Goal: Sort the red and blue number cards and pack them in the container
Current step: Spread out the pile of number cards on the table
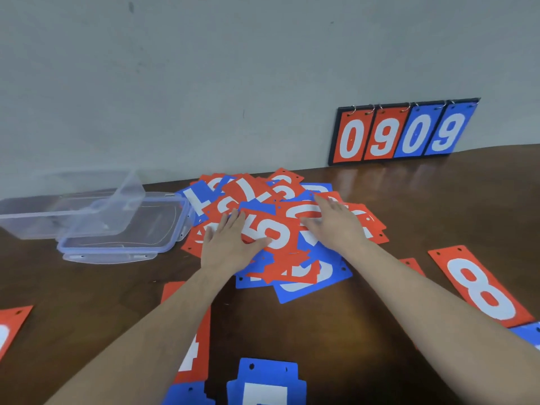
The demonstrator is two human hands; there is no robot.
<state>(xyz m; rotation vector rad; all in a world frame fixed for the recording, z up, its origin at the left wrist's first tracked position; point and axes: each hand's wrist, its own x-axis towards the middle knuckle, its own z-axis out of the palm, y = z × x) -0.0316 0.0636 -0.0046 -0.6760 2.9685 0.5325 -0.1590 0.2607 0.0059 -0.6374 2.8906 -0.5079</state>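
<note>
A mixed pile of red and blue number cards (263, 197) lies in the middle of the brown table. My left hand (230, 244) rests flat on the pile's left side, its fingers straight, touching a red card with a white 5 (274, 232). My right hand (336, 223) lies flat on the pile's right side with fingers spread. A clear plastic container (52, 209) stands at the left, its lid (122, 229) lying beside it and against the pile. Neither hand grips a card.
A scoreboard (403, 133) showing 0909 leans on the wall at the back right. A red 8 card (482, 285) lies at the right. More red and blue cards (266, 381) lie near the front edge, one red card (11, 325) at far left.
</note>
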